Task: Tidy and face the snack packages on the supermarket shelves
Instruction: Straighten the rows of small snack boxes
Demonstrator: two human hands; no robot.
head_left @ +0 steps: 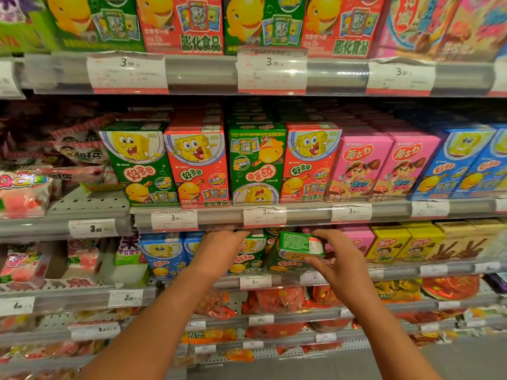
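My right hand (336, 259) grips a small green snack box (299, 244), tilted so its printed back panel faces up, in front of the third shelf down. My left hand (219, 245) reaches into the same shelf just left of it, fingers hidden among the green boxes (248, 259) under the shelf edge. On the shelf above, one green box (255, 163) stands upside down between two red boxes (199, 165).
Blue boxes (162, 256) stand left of my left hand, pink (356, 237) and yellow boxes (389, 244) to the right. Clear price rails (219, 215) front each shelf. Soft candy bags (24, 193) fill the left bay. Red bags (274, 297) lie on lower shelves.
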